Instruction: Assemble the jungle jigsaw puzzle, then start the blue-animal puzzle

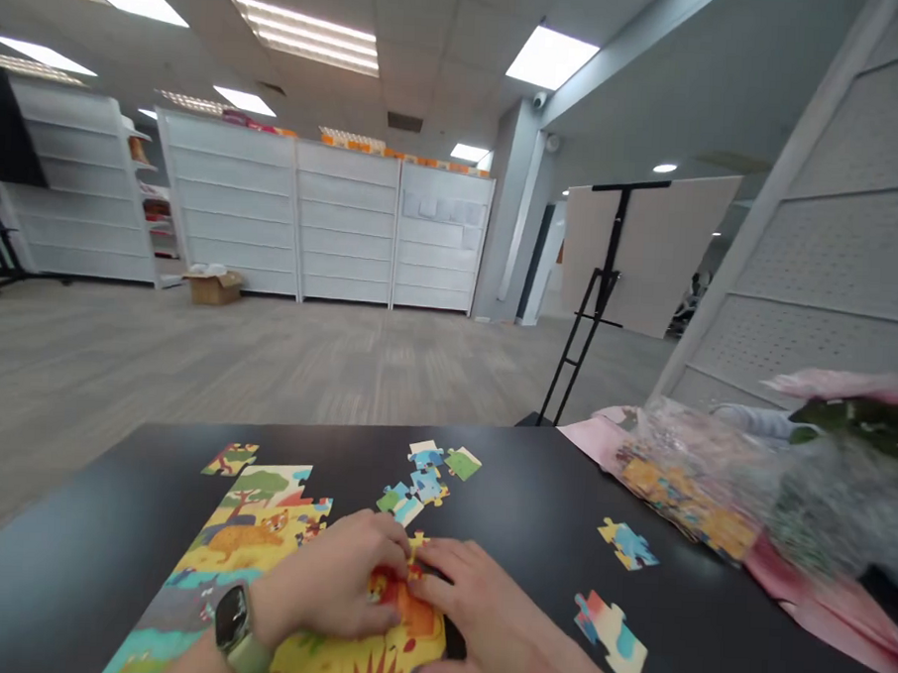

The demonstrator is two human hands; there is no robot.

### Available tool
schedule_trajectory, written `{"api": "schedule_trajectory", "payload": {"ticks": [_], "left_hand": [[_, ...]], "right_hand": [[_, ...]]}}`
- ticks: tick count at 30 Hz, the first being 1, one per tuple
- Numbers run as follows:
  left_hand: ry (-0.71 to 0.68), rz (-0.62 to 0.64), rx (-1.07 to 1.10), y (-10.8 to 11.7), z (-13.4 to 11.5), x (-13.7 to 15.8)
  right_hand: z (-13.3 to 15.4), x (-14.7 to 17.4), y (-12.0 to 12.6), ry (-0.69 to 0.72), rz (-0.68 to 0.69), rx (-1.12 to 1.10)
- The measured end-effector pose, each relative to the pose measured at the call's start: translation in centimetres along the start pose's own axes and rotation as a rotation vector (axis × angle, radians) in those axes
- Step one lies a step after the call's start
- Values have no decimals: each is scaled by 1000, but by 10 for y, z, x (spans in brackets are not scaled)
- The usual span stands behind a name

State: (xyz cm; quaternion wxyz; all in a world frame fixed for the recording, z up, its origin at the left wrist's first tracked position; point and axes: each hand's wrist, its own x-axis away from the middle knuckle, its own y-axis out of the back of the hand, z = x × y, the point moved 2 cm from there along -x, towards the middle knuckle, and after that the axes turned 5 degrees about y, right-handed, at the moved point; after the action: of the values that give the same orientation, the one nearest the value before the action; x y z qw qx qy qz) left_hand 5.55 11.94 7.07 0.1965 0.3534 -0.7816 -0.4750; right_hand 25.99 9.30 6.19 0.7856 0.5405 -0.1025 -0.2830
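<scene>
A partly joined jigsaw puzzle [247, 541] with a bright animal scene lies on the black table in front of me. Bent over its right part is my left hand [334, 575], a watch [232, 620] on its wrist. Its fingers and thumb close around a red and orange puzzle piece [389, 587], mostly covered by the hand. From the right, my right hand [474, 601] rests with fingers stretched out and thumb apart, fingertips touching the same spot on the puzzle's edge. Whether that piece is fully seated is hidden by my fingers.
Several blue and green puzzle pieces [426, 479] lie beyond my hands. One loose piece [231, 459] is at the far left; more pieces [628, 545] lie to the right. Plastic-wrapped items [695, 486] crowd the table's right side. A black stand [596, 293] rises behind the table.
</scene>
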Motion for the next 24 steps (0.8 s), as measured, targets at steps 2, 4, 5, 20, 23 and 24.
{"api": "schedule_trajectory", "payload": {"ticks": [2, 4, 5, 20, 23, 24], "left_hand": [[6, 14, -33, 0, -7, 1], [26, 9, -73, -4, -14, 4], [46, -6, -90, -8, -17, 6], [267, -238, -305, -91, -40, 66], [281, -194, -313, -97, -61, 67], [289, -181, -310, -98, -69, 66]], "right_hand": [[2, 6, -3, -1, -49, -13], [6, 14, -6, -5, -68, -20], [9, 18, -8, -12, -70, -18], [25, 83, -24, -312, -582, 183], [19, 128, -14, -462, -682, 239], [13, 145, -9, -525, -714, 254]]}}
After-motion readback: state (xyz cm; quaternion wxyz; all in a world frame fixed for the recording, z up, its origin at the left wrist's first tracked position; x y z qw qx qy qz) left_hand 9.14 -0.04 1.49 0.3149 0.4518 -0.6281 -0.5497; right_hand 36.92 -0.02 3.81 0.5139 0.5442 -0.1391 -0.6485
